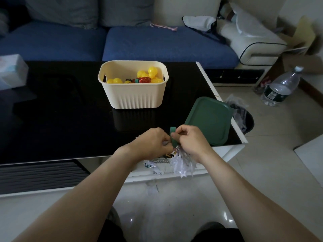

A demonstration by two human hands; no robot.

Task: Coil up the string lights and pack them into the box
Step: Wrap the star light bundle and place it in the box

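While your two hands meet at the near edge of the black glass table [70, 105], your right hand [190, 142] pinches a green strap [173, 135] between thumb and curled fingers. Your left hand [152, 145] has its fingers curled around the top of a bundle of white star string lights [181, 166], which hangs below both hands against the table's white near edge. Farther back, at the table's middle, stands the cream ribbed box [136, 95], holding yellow ball lights [152, 73] and a red piece. Just right of your hands, the green lid [211, 119] lies flat at the table's right corner.
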